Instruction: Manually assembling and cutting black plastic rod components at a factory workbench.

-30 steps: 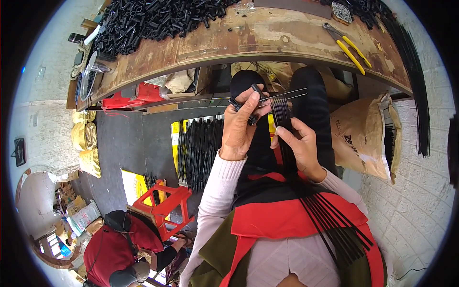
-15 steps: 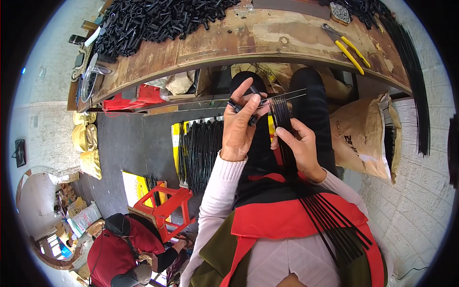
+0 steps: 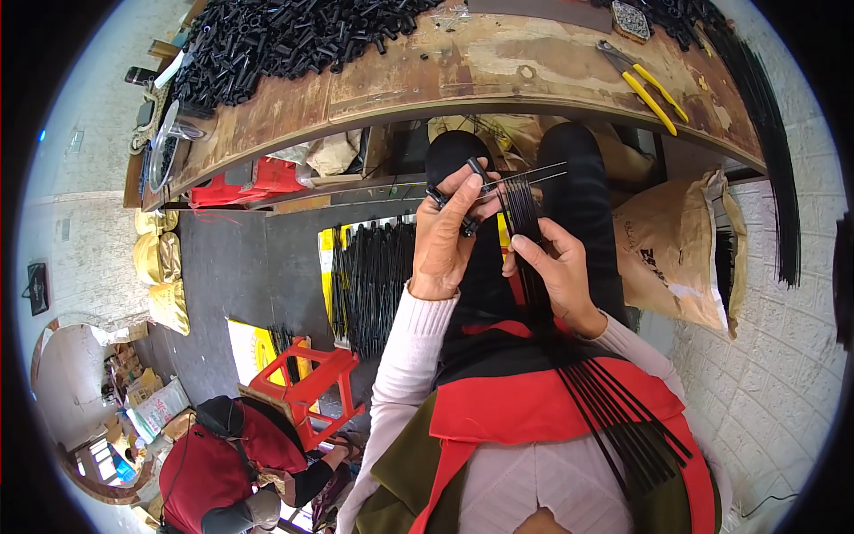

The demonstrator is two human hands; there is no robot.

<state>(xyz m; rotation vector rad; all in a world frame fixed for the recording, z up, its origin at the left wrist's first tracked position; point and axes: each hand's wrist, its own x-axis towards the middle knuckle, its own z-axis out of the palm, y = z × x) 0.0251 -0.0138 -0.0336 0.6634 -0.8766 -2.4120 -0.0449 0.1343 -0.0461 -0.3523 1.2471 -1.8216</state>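
My left hand (image 3: 441,245) is closed around several small black tubular pieces (image 3: 436,197). One black piece (image 3: 479,167) sits at its thumb and fingertips, where the ends of thin light-coloured rods seem to meet it. My right hand (image 3: 562,271) grips a fanned bundle of slim black rods (image 3: 614,414), thumb on top. The bundle runs from between my hands, over my lap, onto the red and black apron (image 3: 507,405). Two thin rods (image 3: 544,171) stick out sideways to the right above the bundle. How the rods join the black piece is too small to tell.
A wooden table (image 3: 463,71) ahead carries a heap of black tubular parts (image 3: 294,44) and yellow-handled pliers (image 3: 649,93). Right of my legs stands a brown paper sack (image 3: 676,249). Bundled black rods (image 3: 374,280) lie on the floor at left, near a red stool (image 3: 316,392) and a stooping person (image 3: 222,472).
My left index finger, raised before, has bent down, and the black piece at the fingertips now shows more plainly. My right hand stays nearly still on the bundle.
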